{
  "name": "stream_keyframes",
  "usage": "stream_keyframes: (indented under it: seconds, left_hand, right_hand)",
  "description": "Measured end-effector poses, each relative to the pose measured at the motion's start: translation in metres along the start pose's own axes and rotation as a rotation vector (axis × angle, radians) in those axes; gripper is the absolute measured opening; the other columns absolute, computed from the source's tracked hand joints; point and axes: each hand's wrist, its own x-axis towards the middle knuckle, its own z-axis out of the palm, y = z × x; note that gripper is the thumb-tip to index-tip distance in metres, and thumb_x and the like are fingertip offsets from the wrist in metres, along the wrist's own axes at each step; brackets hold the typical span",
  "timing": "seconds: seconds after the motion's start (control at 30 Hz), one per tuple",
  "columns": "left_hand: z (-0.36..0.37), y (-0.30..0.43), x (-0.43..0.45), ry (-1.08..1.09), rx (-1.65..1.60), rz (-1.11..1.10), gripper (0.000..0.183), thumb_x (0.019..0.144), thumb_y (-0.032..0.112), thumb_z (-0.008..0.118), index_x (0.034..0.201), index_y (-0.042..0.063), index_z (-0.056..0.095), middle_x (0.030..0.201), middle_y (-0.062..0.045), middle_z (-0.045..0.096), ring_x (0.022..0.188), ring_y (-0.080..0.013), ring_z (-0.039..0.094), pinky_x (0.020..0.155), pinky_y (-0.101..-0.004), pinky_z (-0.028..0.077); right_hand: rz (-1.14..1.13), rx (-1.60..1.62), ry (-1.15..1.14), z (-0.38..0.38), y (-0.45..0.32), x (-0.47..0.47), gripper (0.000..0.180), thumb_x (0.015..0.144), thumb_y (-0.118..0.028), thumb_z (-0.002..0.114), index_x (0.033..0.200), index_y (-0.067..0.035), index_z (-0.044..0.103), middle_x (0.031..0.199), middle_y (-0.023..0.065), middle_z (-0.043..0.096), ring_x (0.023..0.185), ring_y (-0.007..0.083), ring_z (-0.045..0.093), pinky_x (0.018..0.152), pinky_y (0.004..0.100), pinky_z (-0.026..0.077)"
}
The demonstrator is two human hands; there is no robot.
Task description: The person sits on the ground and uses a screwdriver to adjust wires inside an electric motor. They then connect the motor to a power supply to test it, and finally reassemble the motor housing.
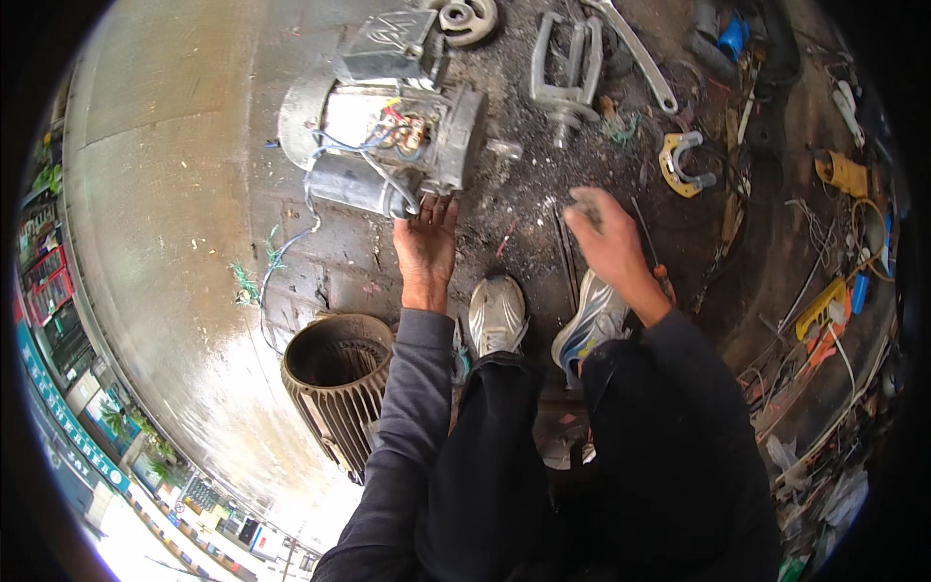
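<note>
A grey electric motor (385,138) lies on the dirty ground ahead of me. Its terminal box is uncovered, showing wired terminals (407,137), and its bare shaft (503,149) points right. My left hand (425,247) has its fingers hooked at the motor's near lower edge, fingertips partly hidden. Right of the shaft, my right hand (607,229) is raised over the ground, slightly blurred, thumb and fingers apart, nothing seen in it. A jaw puller (564,98) with a threaded screw rests beyond it. Near the right wrist lies a screwdriver (660,273) with an orange handle.
A finned motor housing (342,407), open at the top, stands beside my left forearm. A pulley wheel (465,20), a long wrench (640,54) and a yellow-and-metal horseshoe-shaped part (676,167) lie farther off. Cords and tools clutter the right side. Loose blue wire (265,291) trails left.
</note>
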Motion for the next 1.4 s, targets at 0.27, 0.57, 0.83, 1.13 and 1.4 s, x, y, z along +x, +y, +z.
stream_keyframes:
  seconds: [0.27,0.57,0.83,1.13,1.4]
  left_hand:
    - [0.012,0.004,0.014,-0.105,-0.011,0.023,0.062,0.099,0.039,0.068,0.148,0.008,0.046,0.149,-0.014,0.046,0.139,-0.0335,0.044,0.121,-0.0532,0.035]
    - [0.015,0.012,0.016,0.044,-0.077,0.018,0.037,0.098,0.030,0.070,0.128,0.010,0.062,0.127,-0.009,0.060,0.121,-0.0299,0.056,0.102,-0.0541,0.053]
    - [0.052,0.069,0.015,0.012,0.031,-0.058,0.064,0.100,0.049,0.063,0.140,0.002,0.047,0.130,-0.022,0.051,0.128,-0.0383,0.052,0.113,-0.0623,0.045]
    - [0.065,0.127,0.027,-0.066,0.016,-0.267,0.113,0.091,0.057,0.072,0.159,-0.006,0.007,0.160,-0.031,0.023,0.146,-0.0476,0.034,0.117,-0.0654,0.039]
    - [0.073,0.138,0.029,0.003,-0.046,-0.325,0.115,0.083,0.060,0.080,0.151,-0.012,0.022,0.152,-0.030,0.038,0.140,-0.0424,0.045,0.118,-0.0586,0.042]
  right_hand:
    - [-0.092,-0.130,-0.168,0.049,-0.034,0.093,0.045,0.103,-0.030,0.064,0.135,0.001,0.058,0.105,0.0137,0.072,0.092,0.0200,0.069,0.083,0.0356,0.055]
    - [0.117,0.054,-0.271,0.049,-0.054,0.104,0.034,0.102,-0.019,0.065,0.124,0.007,0.063,0.081,0.0045,0.063,0.065,0.0104,0.053,0.058,0.0312,0.045]
    - [-0.104,-0.168,-0.236,0.042,-0.112,0.122,0.035,0.099,-0.028,0.066,0.113,0.004,0.070,0.082,0.0144,0.070,0.075,0.0211,0.064,0.069,0.0382,0.051]
    - [-0.185,-0.296,-0.291,0.033,-0.167,0.139,0.048,0.094,-0.034,0.072,0.073,0.009,0.068,0.057,0.0137,0.058,0.055,0.0185,0.053,0.053,0.0427,0.044]
    - [-0.591,-0.638,-0.150,0.046,-0.152,0.154,0.014,0.085,-0.002,0.065,0.089,0.008,0.074,0.062,0.0193,0.061,0.058,0.0214,0.065,0.050,0.0331,0.053]
